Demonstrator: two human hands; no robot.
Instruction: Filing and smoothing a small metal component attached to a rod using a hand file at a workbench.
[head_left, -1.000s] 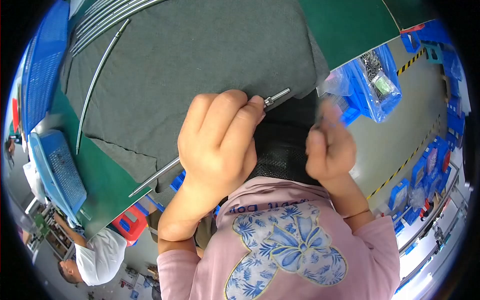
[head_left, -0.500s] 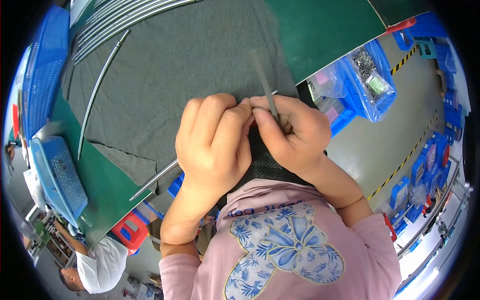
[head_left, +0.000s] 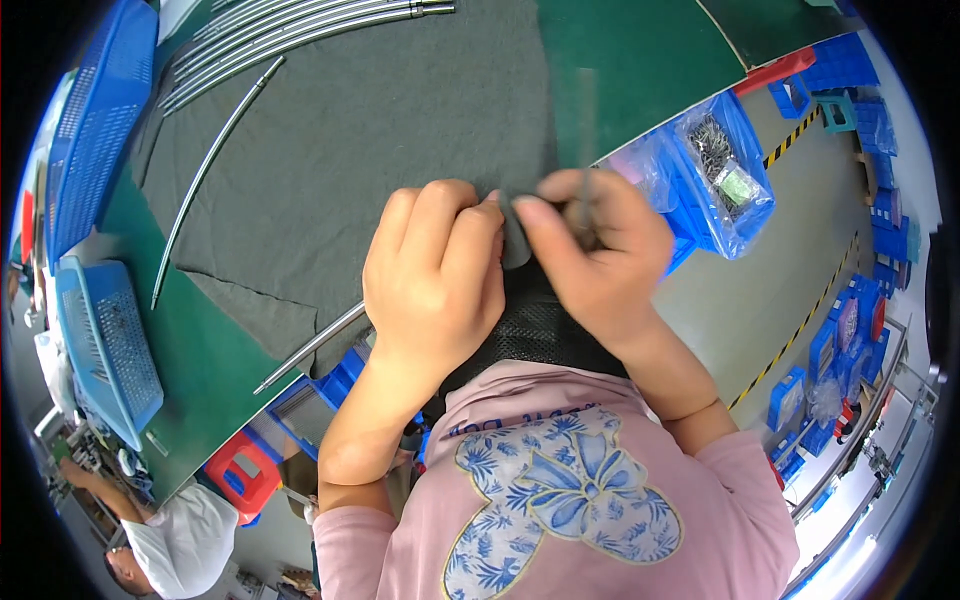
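Note:
My left hand is closed around a shiny metal tube, which sticks out past the wrist toward the lower left. Its other end is hidden behind my fingers. A little to the right, my right hand is closed on a thin grey strip that points up past the fingers, smeared by motion. What kind of tool the strip is cannot be made out. Both sets of fingertips are close together, a small gap between them. They hover over the near edge of a dark grey cloth.
Several curved metal tubes lie at the cloth's far left, with one separate tube nearer. Blue baskets stand left on the green table. Right of the table, a blue bin holds small metal parts. A person works at lower left.
My right hand has drawn slightly right, away from my left fingertips, and the strip has swung more upright. My left hand keeps its grip on the tube. The whole view has shifted a little.

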